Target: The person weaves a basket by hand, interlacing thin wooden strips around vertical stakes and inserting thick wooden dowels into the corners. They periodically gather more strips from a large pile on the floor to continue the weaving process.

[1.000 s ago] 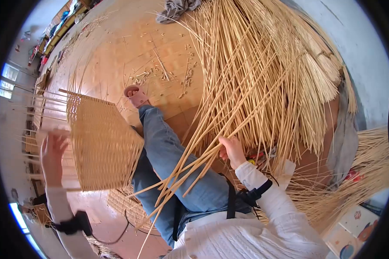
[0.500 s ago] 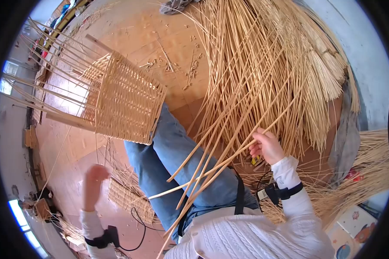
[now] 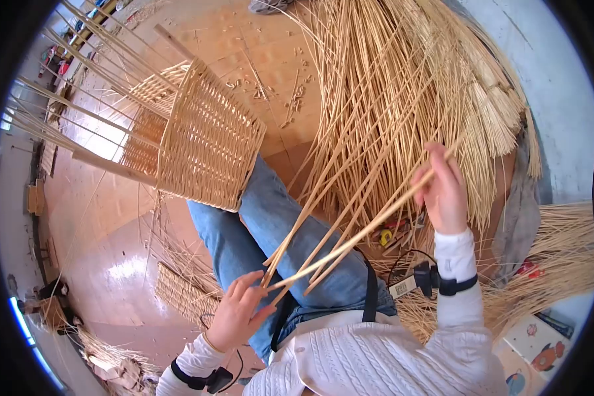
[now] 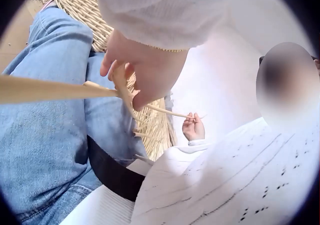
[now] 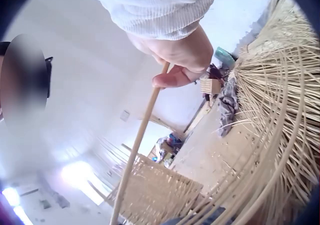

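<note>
My right hand [image 3: 442,195] pinches a pale wicker rod [image 3: 356,241] near its upper end, above the pile of rods. The rod slants down to the left across my thighs. At its lower end is my left hand [image 3: 241,310], fingers spread and thumb apart, with the rod's tip right at the fingertips. Several more loose rods [image 3: 290,228] lie across my thigh beneath it. A half-woven wicker basket [image 3: 211,135] sits tilted at my knees, its long uprights pointing left. The right wrist view shows the rod [image 5: 135,155] running down from my thumb.
A large heap of wicker rods [image 3: 402,99] spreads at the right. A flat woven piece [image 3: 181,290] lies on the floor at the left. Cut rod ends [image 3: 297,92] are scattered ahead. A yellow tape measure [image 3: 385,236] lies by the heap; more rods [image 3: 561,244] lie beside the wall.
The basket has swung from the left to rest at my knees, and my left hand has left it and come to the rod's end. My right hand has moved up and right, drawing one rod out.
</note>
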`<state>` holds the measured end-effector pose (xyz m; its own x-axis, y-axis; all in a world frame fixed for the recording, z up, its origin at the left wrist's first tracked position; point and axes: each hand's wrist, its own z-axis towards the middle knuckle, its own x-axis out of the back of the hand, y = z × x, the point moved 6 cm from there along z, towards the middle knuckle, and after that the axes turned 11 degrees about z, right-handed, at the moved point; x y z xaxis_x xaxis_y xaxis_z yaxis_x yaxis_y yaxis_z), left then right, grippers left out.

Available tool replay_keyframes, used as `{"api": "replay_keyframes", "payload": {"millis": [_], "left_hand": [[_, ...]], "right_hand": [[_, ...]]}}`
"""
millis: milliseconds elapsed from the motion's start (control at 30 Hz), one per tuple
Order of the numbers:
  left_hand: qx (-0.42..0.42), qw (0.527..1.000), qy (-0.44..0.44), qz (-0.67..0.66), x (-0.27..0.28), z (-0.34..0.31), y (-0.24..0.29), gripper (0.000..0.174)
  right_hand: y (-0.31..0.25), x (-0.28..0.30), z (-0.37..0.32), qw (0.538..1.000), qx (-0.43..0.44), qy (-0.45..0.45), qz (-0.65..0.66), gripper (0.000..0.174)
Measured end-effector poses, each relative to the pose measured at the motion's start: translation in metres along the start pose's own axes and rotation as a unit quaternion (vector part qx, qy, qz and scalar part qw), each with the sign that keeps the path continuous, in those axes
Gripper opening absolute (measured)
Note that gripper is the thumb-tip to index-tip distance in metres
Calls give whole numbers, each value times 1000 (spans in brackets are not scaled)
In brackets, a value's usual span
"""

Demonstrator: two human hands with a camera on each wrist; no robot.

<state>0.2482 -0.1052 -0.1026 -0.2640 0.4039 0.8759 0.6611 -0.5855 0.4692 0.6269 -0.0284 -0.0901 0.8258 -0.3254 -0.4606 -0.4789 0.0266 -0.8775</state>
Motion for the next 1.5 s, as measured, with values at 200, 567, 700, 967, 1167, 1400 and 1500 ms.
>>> {"api": "replay_keyframes", "payload": {"millis": [200,567,700,967,1167,1400,1500], "left_hand": [[222,963,-18,-152,-20,-10,-25,64],[376,763,-201,-485,-65,-23,-25,41],[356,825,-203,-389,-50,-8,-18,33],[341,821,-233,-394,-48,8,-15,26],[285,825,-168,-458,-50,15,-34,20],[323,791,-183,-486,-45,16,-42,27],[320,805,-118,-485,-46,26,-39,27]], "right_hand": [[77,74,25,975,-146,163,-24,21],[113,-19,-52,941,25,-143,-307,25],[122,-58,-51,802,245,-280,-467,23],[180,-52,-39,917,-354,-145,-114,35],[149,-70,-59,948,-263,-165,-65,24],[102,-58,-29,978,-158,2,139,25],[120,-10,9,972,-118,157,126,24]]}}
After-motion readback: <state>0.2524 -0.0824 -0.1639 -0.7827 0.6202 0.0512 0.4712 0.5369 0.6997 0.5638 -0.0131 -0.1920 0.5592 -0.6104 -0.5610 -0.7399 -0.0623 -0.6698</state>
